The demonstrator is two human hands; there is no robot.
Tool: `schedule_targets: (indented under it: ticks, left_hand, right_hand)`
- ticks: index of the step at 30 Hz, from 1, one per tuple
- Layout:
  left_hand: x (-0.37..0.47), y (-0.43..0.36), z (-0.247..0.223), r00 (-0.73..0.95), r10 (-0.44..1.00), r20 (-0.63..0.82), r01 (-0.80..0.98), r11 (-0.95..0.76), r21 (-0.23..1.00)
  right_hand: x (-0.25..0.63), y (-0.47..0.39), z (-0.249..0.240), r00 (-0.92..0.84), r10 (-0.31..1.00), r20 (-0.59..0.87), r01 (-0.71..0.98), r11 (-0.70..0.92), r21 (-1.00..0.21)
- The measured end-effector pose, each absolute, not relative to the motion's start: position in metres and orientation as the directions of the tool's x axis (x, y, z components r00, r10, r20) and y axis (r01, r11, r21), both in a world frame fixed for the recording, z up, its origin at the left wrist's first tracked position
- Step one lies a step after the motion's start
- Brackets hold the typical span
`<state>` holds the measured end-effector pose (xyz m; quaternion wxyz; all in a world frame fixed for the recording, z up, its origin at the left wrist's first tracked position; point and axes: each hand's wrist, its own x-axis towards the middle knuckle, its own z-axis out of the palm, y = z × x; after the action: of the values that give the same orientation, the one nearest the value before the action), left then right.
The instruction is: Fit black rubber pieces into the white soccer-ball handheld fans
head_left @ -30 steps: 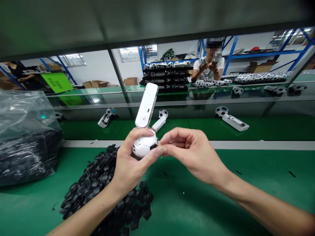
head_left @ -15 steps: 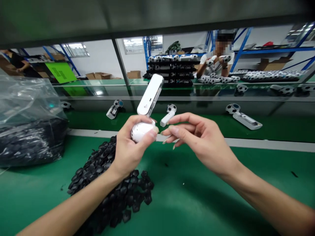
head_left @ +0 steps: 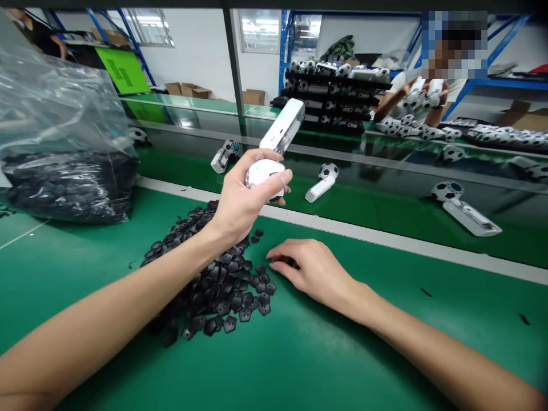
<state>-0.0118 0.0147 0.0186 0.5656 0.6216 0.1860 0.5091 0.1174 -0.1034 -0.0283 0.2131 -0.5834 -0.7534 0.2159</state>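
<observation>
My left hand (head_left: 244, 194) is closed around the round head of a white handheld device (head_left: 282, 128), raised above the bench edge. Its long handle tilts up and to the right, with a small dark slot on its face. Low over the green bench, my right hand (head_left: 314, 265) has its thumb and forefinger curled with a small gap between the tips. Nothing shows between them, and its other fingers are mostly hidden. Just left of those fingertips lies a pile of black pentagon pieces (head_left: 231, 279), partly covered by my left forearm.
A clear plastic bag (head_left: 68, 182) of black pieces stands at left. Beyond the pale bench edge, the green conveyor carries more devices with football-patterned heads, one (head_left: 466, 208) at right. Across it, a person (head_left: 428, 97) holds similar devices beside stacked black trays (head_left: 329, 105).
My right hand has moved away from the device, down to the bench beside the black pieces. My left hand still holds the device. The view has shifted downward and tilted.
</observation>
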Motion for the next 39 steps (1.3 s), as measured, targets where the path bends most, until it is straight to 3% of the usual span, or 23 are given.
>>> schedule_targets:
  ticks: [6, 11, 15, 18, 21, 24, 27, 29, 34, 39]
  left_hand:
    - [-0.015, 0.014, 0.027, 0.459, 0.806, 0.375, -0.390, -0.197, 0.900]
    - [-0.015, 0.014, 0.030, 0.475, 0.796, 0.376, -0.431, -0.163, 0.888]
    - [-0.018, 0.014, 0.030, 0.464, 0.814, 0.349, -0.445, -0.126, 0.886]
    - [-0.021, 0.014, 0.031, 0.473, 0.829, 0.298, -0.452, -0.061, 0.890]
    - [-0.023, 0.016, 0.034, 0.475, 0.834, 0.279, -0.447, -0.045, 0.894]
    - [-0.025, 0.019, 0.035, 0.437, 0.838, 0.326, -0.444, -0.115, 0.889]
    - [-0.024, 0.019, 0.034, 0.392, 0.831, 0.394, -0.438, -0.208, 0.875]
    - [-0.023, 0.017, 0.033, 0.368, 0.831, 0.417, -0.430, -0.245, 0.869]
    - [-0.020, 0.012, 0.029, 0.311, 0.826, 0.470, -0.385, -0.343, 0.857]
    - [-0.021, 0.008, 0.017, 0.302, 0.738, 0.604, -0.323, -0.517, 0.793]
  right_hand:
    - [0.111, -0.097, -0.020, -0.460, 0.887, 0.027, 0.853, 0.451, -0.264]
    - [0.097, -0.097, -0.011, -0.597, 0.802, -0.023, 0.801, 0.598, 0.022]
    - [0.079, -0.099, -0.006, -0.630, 0.774, -0.056, 0.764, 0.631, 0.131]
    - [0.074, -0.100, -0.004, -0.587, 0.808, -0.049, 0.797, 0.588, 0.138]
    - [0.084, -0.097, -0.004, -0.507, 0.862, -0.030, 0.861, 0.508, 0.040]
    - [0.102, -0.094, 0.002, -0.392, 0.911, 0.131, 0.878, 0.412, -0.242]
    - [0.118, -0.095, 0.016, -0.200, 0.893, 0.404, 0.668, 0.426, -0.610]
    - [0.124, -0.098, 0.029, -0.037, 0.879, 0.476, 0.460, 0.438, -0.772]
    - [0.127, -0.100, 0.049, 0.210, 0.922, 0.324, -0.015, 0.334, -0.942]
    - [0.127, -0.095, 0.047, 0.202, 0.968, 0.150, -0.211, 0.193, -0.958]
